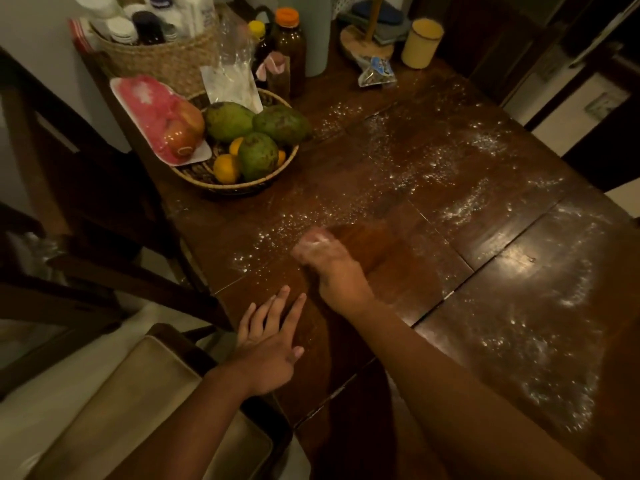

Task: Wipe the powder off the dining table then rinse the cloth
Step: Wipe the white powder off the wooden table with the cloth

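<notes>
White powder [450,168] lies scattered across the dark wooden dining table [388,306], thickest in the middle and along the right side. My right hand [336,275] is on the table near its left-middle, blurred, with its fingers curled over a small pale cloth [313,242] pressed to the wood. A powder-free streak runs to the right of that hand. My left hand [270,341] rests flat on the table's near left edge, fingers straight and spread, holding nothing.
A woven fruit basket [242,147] stands at the back left beside a white tray [156,116]. Behind them are a basket of bottles [156,53], brown bottles [289,46], a snack bag [377,72] and a yellow mug [421,43]. A cushioned chair [138,393] sits below left.
</notes>
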Demonstrator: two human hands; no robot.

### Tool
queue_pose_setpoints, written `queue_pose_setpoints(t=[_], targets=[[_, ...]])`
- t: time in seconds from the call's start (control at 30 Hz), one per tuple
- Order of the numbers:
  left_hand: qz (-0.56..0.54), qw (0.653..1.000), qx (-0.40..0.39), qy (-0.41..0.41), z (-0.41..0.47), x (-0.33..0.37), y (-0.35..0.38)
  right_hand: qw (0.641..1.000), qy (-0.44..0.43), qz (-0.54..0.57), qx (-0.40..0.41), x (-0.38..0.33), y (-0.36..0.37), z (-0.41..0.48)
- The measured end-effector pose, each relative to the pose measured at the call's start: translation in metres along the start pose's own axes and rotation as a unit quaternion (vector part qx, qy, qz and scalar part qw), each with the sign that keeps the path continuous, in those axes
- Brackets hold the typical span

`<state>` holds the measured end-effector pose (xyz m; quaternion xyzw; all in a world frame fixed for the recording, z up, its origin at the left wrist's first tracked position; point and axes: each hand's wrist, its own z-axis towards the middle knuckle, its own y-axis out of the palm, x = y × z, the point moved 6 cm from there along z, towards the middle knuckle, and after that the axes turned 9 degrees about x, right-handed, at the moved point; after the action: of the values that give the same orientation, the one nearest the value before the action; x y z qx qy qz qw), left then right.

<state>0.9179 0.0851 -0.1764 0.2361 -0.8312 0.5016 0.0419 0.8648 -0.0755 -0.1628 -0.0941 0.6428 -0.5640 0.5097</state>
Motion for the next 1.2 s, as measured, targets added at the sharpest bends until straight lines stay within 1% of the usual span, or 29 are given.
queue_pose_setpoints(t=[0.03,0.07,0.1,0.13,0.17,0.2,0.27,0.3,0.33,0.37,0.4,0.43,0.5,0.57,0.6,0.63,0.67,0.7,0.73,0.77,0.8,0.83,0.9,0.97,1.03,1.07,1.1,1.13,1.2], targets=[[-0.002,1.0,-0.002,0.001,0.0,0.001,0.0,0.996,-0.064,0.016,-0.065,-0.005,0.004,0.004],[-0.004,1.0,-0.004,0.001,0.0,0.001,-0.001,0.989,-0.103,0.019,-0.106,0.002,0.004,0.009],[-0.007,1.0,-0.004,0.0,0.0,0.002,-0.001,0.985,-0.124,0.011,-0.121,0.011,-0.001,0.015],[-0.01,1.0,-0.005,-0.002,-0.001,0.002,-0.001,0.987,-0.121,0.0,-0.107,0.024,-0.008,0.022],[-0.014,1.0,-0.005,-0.004,-0.001,0.002,-0.001,0.994,-0.088,-0.007,-0.063,0.039,-0.017,0.03],[-0.019,1.0,-0.005,-0.006,-0.001,0.002,-0.001,1.0,-0.017,-0.006,0.002,0.056,-0.028,0.038],[-0.029,1.0,-0.001,-0.009,-0.001,0.002,-0.001,0.981,0.153,-0.036,0.111,0.08,-0.04,0.048],[-0.032,0.999,0.0,-0.009,-0.001,0.002,-0.001,0.968,0.204,-0.06,0.131,0.079,-0.038,0.052],[-0.033,0.999,0.0,-0.009,-0.001,0.001,-0.002,0.964,0.216,-0.072,0.135,0.07,-0.036,0.056],[-0.033,0.999,0.001,-0.009,-0.001,0.001,-0.001,0.97,0.191,-0.071,0.131,0.056,-0.031,0.06],[-0.033,0.999,0.003,-0.008,-0.001,0.001,-0.001,0.982,0.14,-0.054,0.115,0.041,-0.024,0.064],[-0.036,0.999,0.005,-0.007,-0.001,0.001,-0.001,0.994,0.071,-0.032,0.076,0.025,-0.015,0.066],[-0.049,0.999,0.005,-0.007,0.0,0.001,-0.001,0.996,-0.075,0.009,-0.048,0.005,0.006,0.059],[-0.056,0.998,0.007,-0.006,0.0,0.002,-0.001,0.973,-0.147,0.042,-0.17,0.008,0.01,0.053],[-0.056,0.998,0.01,-0.006,0.001,0.002,-0.002,0.969,-0.149,0.049,-0.191,0.017,0.005,0.055],[-0.057,0.998,0.011,-0.006,0.001,0.003,-0.003,0.974,-0.125,0.049,-0.181,0.028,-0.002,0.06],[-0.059,0.998,0.01,-0.005,0.0,0.003,-0.003,0.987,-0.072,0.046,-0.136,0.039,-0.011,0.068],[-0.061,0.998,0.01,-0.005,0.0,0.003,-0.003,0.997,0.005,0.042,-0.067,0.05,-0.019,0.075],[-0.06,0.998,0.013,-0.004,0.0,0.003,-0.003,0.996,0.08,0.025,0.0,0.055,-0.022,0.081],[-0.056,0.998,0.015,-0.004,0.0,0.002,-0.003,0.99,0.131,-0.003,0.045,0.051,-0.02,0.085],[-0.052,0.999,0.017,-0.005,0.0,0.002,-0.003,0.985,0.153,-0.028,0.069,0.041,-0.012,0.089],[-0.049,0.999,0.018,-0.006,0.0,0.002,-0.003,0.985,0.146,-0.041,0.079,0.025,-0.003,0.092],[-0.048,0.999,0.019,-0.009,0.001,0.001,-0.003,0.996,0.07,-0.02,0.057,-0.012,0.016,0.099],[-0.045,0.999,0.02,-0.011,0.002,0.001,-0.003,0.997,-0.056,0.039,-0.033,-0.046,0.033,0.101],[-0.042,0.999,0.017,-0.01,0.001,0.002,-0.003,0.973,-0.147,0.07,-0.163,-0.058,0.046,0.094],[-0.043,0.999,0.017,-0.008,0.001,0.003,-0.003,0.963,-0.159,0.078,-0.203,-0.053,0.047,0.093],[-0.045,0.999,0.017,-0.007,0.0,0.003,-0.003,0.96,-0.155,0.081,-0.217,-0.038,0.046,0.096],[-0.048,0.999,0.016,-0.006,0.0,0.003,-0.003,0.967,-0.136,0.075,-0.2,-0.02,0.042,0.101],[-0.054,0.998,0.014,-0.002,0.0,0.003,-0.004,0.993,-0.047,0.061,-0.095,0.017,0.024,0.116]])
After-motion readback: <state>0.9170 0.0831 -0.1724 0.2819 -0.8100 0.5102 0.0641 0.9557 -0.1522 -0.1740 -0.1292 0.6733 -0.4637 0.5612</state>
